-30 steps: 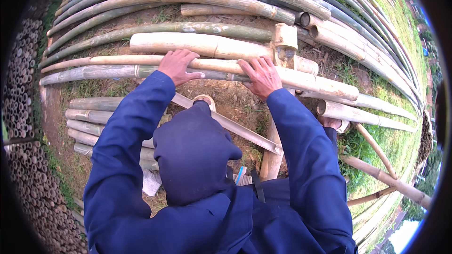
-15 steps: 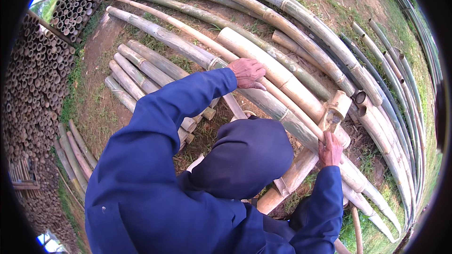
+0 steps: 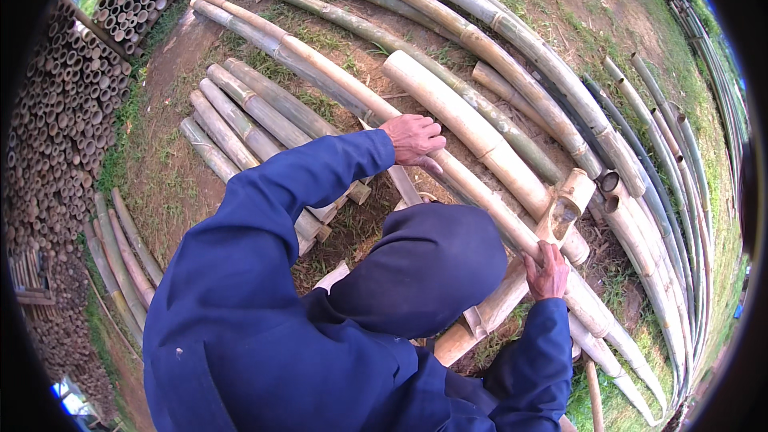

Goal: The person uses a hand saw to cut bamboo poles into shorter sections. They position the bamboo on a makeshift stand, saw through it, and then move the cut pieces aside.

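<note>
In the head view, long bamboo poles (image 3: 512, 28) sweep across the top and down the right side, lying over earth and patchy grass. To the left, a tall stack (image 3: 64, 128) shows its round cut ends, and short poles (image 3: 256, 110) lie side by side nearer the person. A thick log (image 3: 480, 140) lies just beyond the pale pole (image 3: 482, 200), and one end meets a notched piece (image 3: 578, 184) that stands close by the right hand (image 3: 548, 272). A grey pole (image 3: 316, 80) runs along the pale pole's near side. A dark, rounded bulk of cloth (image 3: 424, 272) hides much of the ground below, and the blue left sleeve (image 3: 296, 172) covers parts of the short poles.

The pale pole slants from upper left to lower right, under both hands. The left hand (image 3: 414, 141) curls over its middle, fingers bent, thumb on the near side. The right hand closes around it farther down.
</note>
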{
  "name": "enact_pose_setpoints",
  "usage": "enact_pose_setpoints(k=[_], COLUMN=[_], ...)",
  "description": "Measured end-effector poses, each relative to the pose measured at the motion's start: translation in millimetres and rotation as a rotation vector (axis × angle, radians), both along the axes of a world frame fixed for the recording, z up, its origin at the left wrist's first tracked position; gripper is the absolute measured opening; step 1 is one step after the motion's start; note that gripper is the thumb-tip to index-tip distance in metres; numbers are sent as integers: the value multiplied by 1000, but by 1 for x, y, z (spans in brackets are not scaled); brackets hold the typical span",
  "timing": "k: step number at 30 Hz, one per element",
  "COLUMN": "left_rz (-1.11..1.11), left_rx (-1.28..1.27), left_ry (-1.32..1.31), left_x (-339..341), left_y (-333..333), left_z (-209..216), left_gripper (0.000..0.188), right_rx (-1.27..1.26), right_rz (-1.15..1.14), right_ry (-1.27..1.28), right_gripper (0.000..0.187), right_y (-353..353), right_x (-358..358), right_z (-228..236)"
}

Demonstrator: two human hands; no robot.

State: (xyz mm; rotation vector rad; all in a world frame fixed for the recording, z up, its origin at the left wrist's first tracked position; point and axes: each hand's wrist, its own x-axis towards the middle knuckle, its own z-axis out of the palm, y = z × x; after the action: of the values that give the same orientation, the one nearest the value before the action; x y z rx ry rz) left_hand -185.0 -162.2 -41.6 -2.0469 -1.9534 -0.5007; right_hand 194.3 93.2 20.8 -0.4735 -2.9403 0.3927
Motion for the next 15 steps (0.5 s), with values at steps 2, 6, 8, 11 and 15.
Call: enact_pose_setpoints(k=[2, 6, 8, 11, 15], left_rz=[-7, 7, 2, 16, 15], left_rx=[12, 17, 36, 51, -9], left_ry=[-6, -2, -15, -22, -53], left_x=[5, 14, 17, 28, 29], left_y=[7, 7, 3, 7, 17], left_z=[6, 8, 8, 9, 9], left_gripper=[55, 56, 56, 56, 57], right_rx=[-2, -11, -8, -43, -79], right_rz=[-3, -6, 13, -17, -11], right_ry=[23, 15, 27, 19, 52], right_gripper=[40, 40, 40, 39, 39], right_y=[7, 13, 10, 11, 16], right_x=[6, 11, 12, 20, 23], right_z=[3, 6, 9, 18, 22])
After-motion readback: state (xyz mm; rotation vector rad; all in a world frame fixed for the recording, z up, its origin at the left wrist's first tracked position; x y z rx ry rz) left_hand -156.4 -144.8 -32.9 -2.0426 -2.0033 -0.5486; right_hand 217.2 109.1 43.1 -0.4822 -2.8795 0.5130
